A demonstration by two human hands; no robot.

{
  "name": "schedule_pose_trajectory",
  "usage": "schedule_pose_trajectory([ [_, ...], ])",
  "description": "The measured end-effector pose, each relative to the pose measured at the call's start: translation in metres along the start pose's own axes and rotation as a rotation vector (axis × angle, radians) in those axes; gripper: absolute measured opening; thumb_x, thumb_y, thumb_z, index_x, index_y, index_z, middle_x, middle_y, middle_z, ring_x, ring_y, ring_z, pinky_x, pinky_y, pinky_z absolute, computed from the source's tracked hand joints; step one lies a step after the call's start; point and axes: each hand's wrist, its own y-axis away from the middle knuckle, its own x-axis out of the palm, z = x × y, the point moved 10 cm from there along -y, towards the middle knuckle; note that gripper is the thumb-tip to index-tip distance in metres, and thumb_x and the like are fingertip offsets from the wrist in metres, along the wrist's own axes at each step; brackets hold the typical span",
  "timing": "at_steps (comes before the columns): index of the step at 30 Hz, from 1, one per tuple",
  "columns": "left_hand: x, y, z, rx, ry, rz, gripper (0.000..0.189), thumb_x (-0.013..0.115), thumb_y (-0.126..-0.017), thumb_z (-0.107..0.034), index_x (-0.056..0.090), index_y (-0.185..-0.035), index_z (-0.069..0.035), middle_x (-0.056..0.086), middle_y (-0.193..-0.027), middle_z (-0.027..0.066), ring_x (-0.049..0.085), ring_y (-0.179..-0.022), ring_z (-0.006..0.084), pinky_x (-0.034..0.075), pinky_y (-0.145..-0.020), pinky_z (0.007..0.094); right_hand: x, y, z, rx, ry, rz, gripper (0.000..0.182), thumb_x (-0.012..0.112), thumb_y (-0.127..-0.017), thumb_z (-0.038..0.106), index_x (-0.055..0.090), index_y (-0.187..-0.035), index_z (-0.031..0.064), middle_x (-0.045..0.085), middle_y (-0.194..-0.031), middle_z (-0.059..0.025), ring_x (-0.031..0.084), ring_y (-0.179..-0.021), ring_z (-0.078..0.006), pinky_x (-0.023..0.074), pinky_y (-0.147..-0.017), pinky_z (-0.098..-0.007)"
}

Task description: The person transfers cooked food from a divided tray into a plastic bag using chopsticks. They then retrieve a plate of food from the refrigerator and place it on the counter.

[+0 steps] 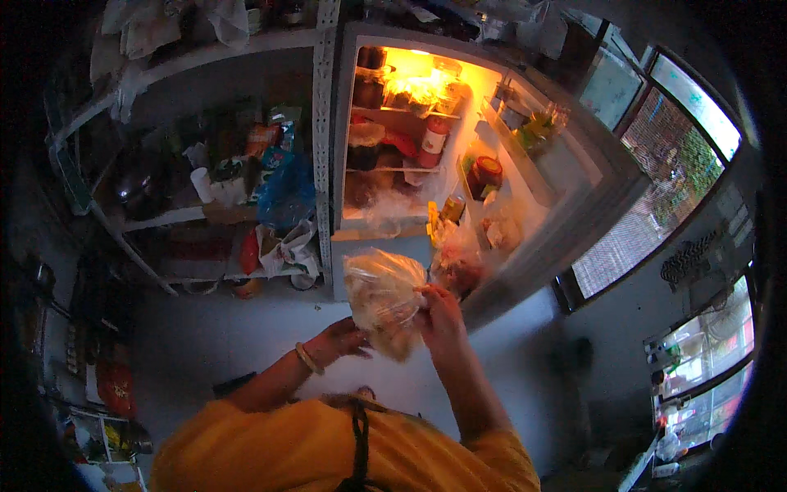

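A clear plastic bag (387, 301) with pale contents hangs in front of the open refrigerator. Its gathered end is pinched by the fingers of my right hand (439, 313). At the bag's lower left side is my left hand (341, 339), fingers apart, with a pale bangle on the wrist; whether the fingertips touch the bag I cannot tell. Behind the bag, the lit refrigerator holds jars, a red-capped jar (486, 169) in the door and a bottle with a red body and white label (433, 142). Another plastic bag (458, 258) with reddish contents is near the lower door.
The refrigerator door (572, 215) stands open to the right. On the left, a metal shelving unit (323, 123) holds a blue plastic bag (286, 190) and other goods. Windows (670, 154) are on the right, and pale floor (246, 326) lies below.
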Motion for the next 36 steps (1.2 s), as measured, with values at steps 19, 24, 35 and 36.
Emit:
schedule_pose_trajectory([
  [19, -0.102, -0.222, -0.269, 0.467, -0.029, 0.012, 0.070, 0.065, -0.078, -0.014, 0.027, -0.137, -0.010, 0.042, -0.129, 0.0093, 0.050, -0.110, 0.0225, 0.048, -0.086, 0.0372, 0.062, -0.285, 0.185, -0.329, -0.327, -0.154, 0.016, 0.048, -0.090, 0.021, 0.051, -0.078, 0.0116, 0.045, -0.062, 0.0010, 0.039, -0.047, -0.0082, 0.0341, -0.040, -0.0194],
  [24, -0.099, -0.280, -0.342, 0.569, -0.061, 0.105, 0.073, 0.069, -0.076, -0.014, 0.028, -0.135, -0.009, 0.048, -0.122, 0.0084, 0.055, -0.102, 0.0204, 0.051, -0.079, 0.0340, 0.086, -0.339, 0.258, -0.478, -0.311, 0.015, 0.012, 0.054, -0.088, 0.016, 0.053, -0.080, 0.0069, 0.049, -0.064, -0.0016, 0.044, -0.051, -0.0085, 0.0371, -0.043, -0.0184],
  [35, -0.122, -0.368, -0.430, 0.792, -0.014, 0.032, 0.058, 0.066, -0.080, -0.012, 0.036, -0.129, -0.002, 0.052, -0.120, 0.0098, 0.051, -0.110, 0.0196, 0.041, -0.095, 0.0329, 0.089, -0.452, 0.338, -0.509, -0.449, -0.040, 0.010, 0.058, -0.081, 0.007, 0.051, -0.075, 0.0061, 0.051, -0.063, -0.0022, 0.046, -0.048, -0.0118, 0.0422, -0.042, -0.0223],
  [36, -0.125, -0.374, -0.434, 0.830, -0.017, -0.018, 0.059, 0.066, -0.080, -0.011, 0.036, -0.129, -0.003, 0.051, -0.121, 0.0099, 0.050, -0.111, 0.0196, 0.040, -0.095, 0.0327, 0.078, -0.461, 0.337, -0.503, -0.468, -0.178, 0.010, 0.056, -0.082, 0.007, 0.050, -0.075, 0.0076, 0.049, -0.061, -0.0018, 0.045, -0.047, -0.0117, 0.0427, -0.040, -0.0223],
])
